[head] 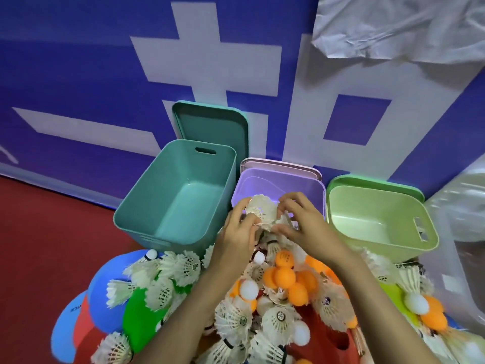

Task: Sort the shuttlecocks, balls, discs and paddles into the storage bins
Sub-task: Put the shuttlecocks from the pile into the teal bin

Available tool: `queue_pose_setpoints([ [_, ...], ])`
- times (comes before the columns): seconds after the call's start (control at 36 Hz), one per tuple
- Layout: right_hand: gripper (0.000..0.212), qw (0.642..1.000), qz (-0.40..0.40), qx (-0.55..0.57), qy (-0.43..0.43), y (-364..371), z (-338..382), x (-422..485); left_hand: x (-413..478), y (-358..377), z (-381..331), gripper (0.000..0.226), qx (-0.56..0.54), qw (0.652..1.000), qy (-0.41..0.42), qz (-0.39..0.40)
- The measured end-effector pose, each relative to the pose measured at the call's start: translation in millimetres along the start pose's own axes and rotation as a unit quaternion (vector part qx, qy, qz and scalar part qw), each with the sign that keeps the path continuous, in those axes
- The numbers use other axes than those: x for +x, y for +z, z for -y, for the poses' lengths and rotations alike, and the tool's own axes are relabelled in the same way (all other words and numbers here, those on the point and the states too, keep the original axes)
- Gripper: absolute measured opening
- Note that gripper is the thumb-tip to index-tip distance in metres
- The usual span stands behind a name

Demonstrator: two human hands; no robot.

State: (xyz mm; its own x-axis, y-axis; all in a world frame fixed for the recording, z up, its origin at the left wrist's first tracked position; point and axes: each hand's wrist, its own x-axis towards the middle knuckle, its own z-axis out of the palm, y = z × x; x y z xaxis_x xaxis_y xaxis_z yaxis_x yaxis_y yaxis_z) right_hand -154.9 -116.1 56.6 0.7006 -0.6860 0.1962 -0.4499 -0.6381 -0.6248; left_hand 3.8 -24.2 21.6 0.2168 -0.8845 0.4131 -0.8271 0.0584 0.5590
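Shuttlecocks, a small cluster, were pinched from both sides. My left grip and right grip had their fingers curled round the feather skirts. I held the cluster over the near rim of the purple bin. The teal bin stood just left of it and the green bin just right. Below my wrists lay the mixed pile of feathered shuttles, orange balls, white balls, a blue disc and a green flat piece, on the red floor.
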Motion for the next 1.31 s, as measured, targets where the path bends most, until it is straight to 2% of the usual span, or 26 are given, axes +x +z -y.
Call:
queue_pose_setpoints([
  [0.19, 0.017, 0.999, 0.032, -0.039, -0.003, -16, 11, 27, 31, -35, 7, 0.011, -0.081, 0.989, -0.097, -0.079],
  [0.33, 0.014, 0.999, -0.03, -0.011, -0.016, -6, 32, 56, 46, -52, 46, 0.011, -0.038, 0.983, -0.152, -0.097],
  [0.42, 0.011, 0.999, -0.038, -0.007, -0.027, 12, 46, 84, 60, -54, 87, 0.011, -0.016, 0.975, -0.204, -0.085],
  [0.53, 0.011, 0.999, -0.016, -0.01, -0.033, 49, 56, 132, 83, -51, 141, 0.017, 0.062, 0.955, -0.289, 0.017],
  [0.67, 0.014, 0.987, 0.058, -0.152, -0.007, 101, 53, 194, 93, -42, 188, 0.026, 0.153, 0.909, -0.344, 0.178],
  [0.75, 0.022, 0.964, 0.117, -0.237, 0.036, 122, 53, 215, 92, -36, 204, 0.028, 0.166, 0.89, -0.356, 0.231],
  [0.83, 0.021, 0.945, 0.154, -0.282, 0.065, 133, 51, 225, 93, -39, 204, 0.042, 0.167, 0.878, -0.36, 0.266],
  [0.89, 0.022, 0.938, 0.158, -0.3, 0.073, 137, 48, 227, 94, -44, 194, 0.043, 0.175, 0.878, -0.352, 0.274],
  [0.94, 0.024, 0.936, 0.148, -0.312, 0.07, 138, 45, 227, 92, -53, 175, 0.04, 0.19, 0.891, -0.328, 0.25],
  [1.06, 0.039, 0.94, 0.156, -0.291, 0.085, 127, 47, 217, 64, -65, 117, 0.032, 0.22, 0.933, -0.256, 0.125],
  [1.11, 0.043, 0.952, 0.123, -0.269, 0.077, 114, 49, 203, 44, -59, 91, 0.028, 0.211, 0.956, -0.195, 0.063],
  [1.19, 0.034, 0.969, 0.034, -0.242, 0.031, 90, 47, 164, 17, -39, 58, 0.027, 0.17, 0.982, -0.085, -0.021],
  [1.22, 0.031, 0.975, 0.001, -0.22, 0.018, 83, 44, 146, 8, -31, 50, 0.026, 0.162, 0.985, -0.061, -0.019],
  [1.31, 0.02, 0.989, -0.077, -0.128, 0.0, 69, 29, 90, -9, -11, 34, 0.013, 0.173, 0.983, -0.035, 0.054],
])
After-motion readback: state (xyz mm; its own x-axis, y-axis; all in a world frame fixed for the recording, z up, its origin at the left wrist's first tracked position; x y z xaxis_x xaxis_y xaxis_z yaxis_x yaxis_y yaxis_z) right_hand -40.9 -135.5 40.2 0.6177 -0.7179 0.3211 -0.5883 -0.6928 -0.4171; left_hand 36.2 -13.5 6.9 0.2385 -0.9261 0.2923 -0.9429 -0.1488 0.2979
